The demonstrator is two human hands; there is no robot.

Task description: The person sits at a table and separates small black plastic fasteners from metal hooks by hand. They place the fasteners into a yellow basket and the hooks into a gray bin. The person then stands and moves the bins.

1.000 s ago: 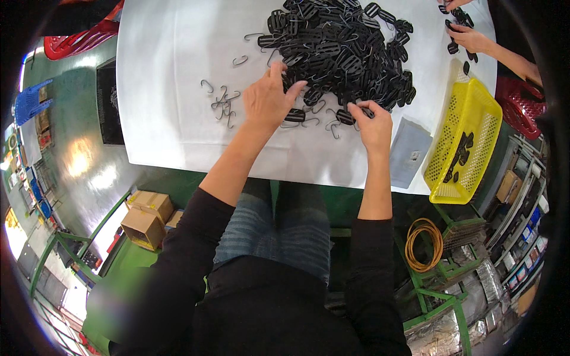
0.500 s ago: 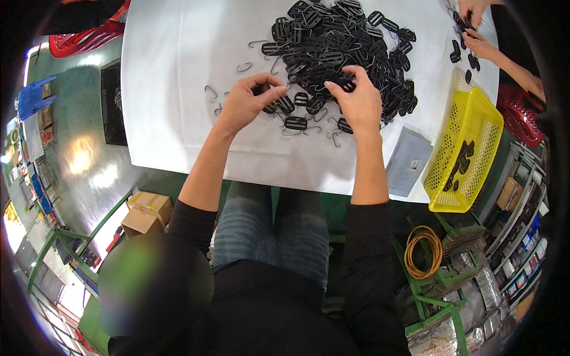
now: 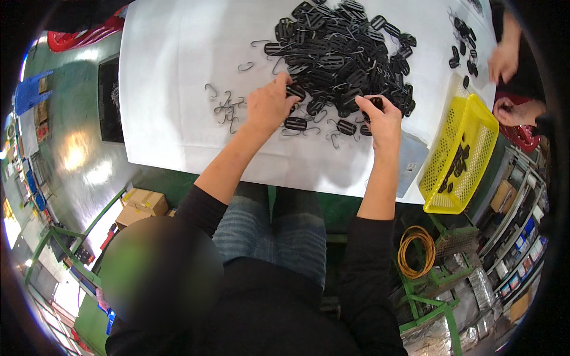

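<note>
A big heap of black plastic slide buckles, with thin wire hooks among them, covers the middle of the white table. At the heap's near left edge, my left hand has its thumb and fingers closed round a black buckle. My right hand pinches another black buckle at the near right edge. Between my hands a few buckles with hooks, such as one buckle, lie apart from the heap. Loose metal hooks are scattered left of my left hand.
A yellow perforated basket with some black pieces inside stands at the table's right edge, beside a grey flat tray. Another person's hands are beyond it, near a small group of buckles. Table cloth spreads to the left.
My left hand has moved right to the heap's edge, uncovering loose hooks. My right hand has shifted right and nearer to me. The other person's hands have left the small group of buckles.
</note>
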